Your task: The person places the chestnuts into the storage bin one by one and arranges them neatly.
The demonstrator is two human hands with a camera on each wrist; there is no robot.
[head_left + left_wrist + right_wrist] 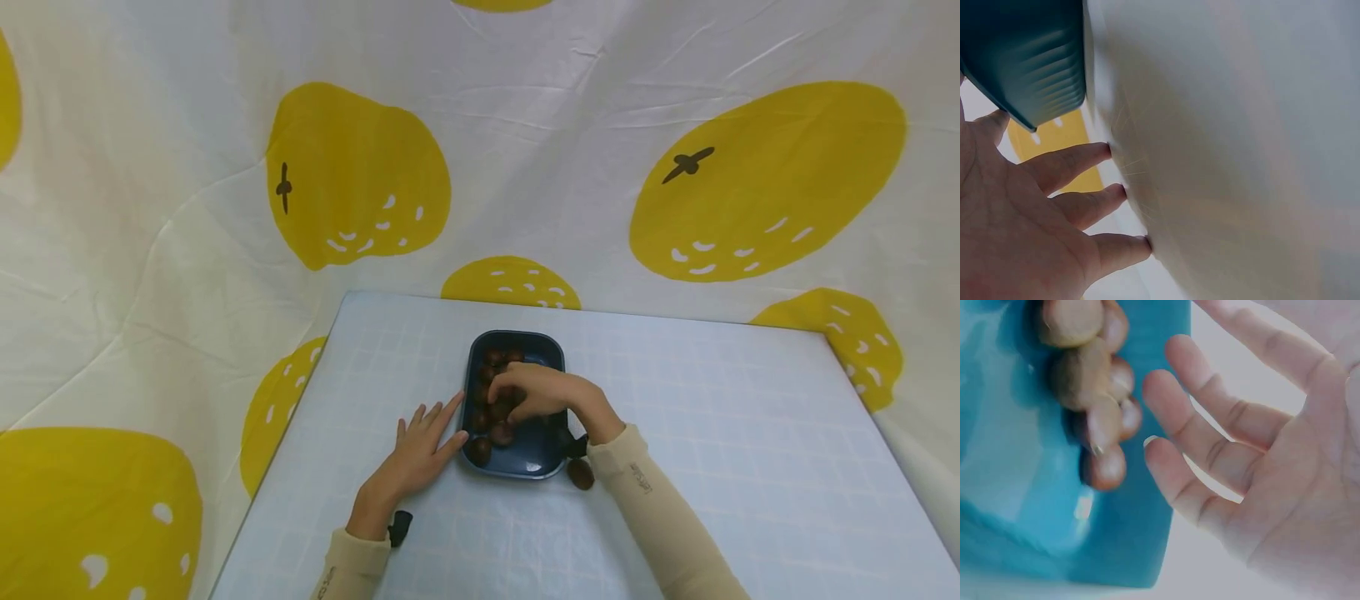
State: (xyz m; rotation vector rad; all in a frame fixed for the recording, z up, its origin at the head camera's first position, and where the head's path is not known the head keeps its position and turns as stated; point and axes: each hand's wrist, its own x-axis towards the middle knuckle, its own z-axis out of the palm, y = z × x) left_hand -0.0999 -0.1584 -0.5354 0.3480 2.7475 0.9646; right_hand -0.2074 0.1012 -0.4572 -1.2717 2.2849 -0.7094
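A dark blue tray [528, 467] stands on the table, with several brown chestnuts [480, 452] lined up along its left side. My right hand [542, 392] reaches down into it from the right. In the head view its thumb and index finger curve around a chestnut [502, 409]; their tips are partly hidden. The other fingers bend loosely beside the row in the right wrist view. My left hand [416, 457] lies with spread fingers at the tray's left side, thumb and index finger against the wall. Its other fingertips [1116, 192] rest on the table.
One loose chestnut [580, 473] lies on the table just outside the tray's lower right corner, near my right sleeve. A pale checked cloth [720, 417] covers the table. Behind it hangs a white curtain [540, 167] printed with yellow fruit.
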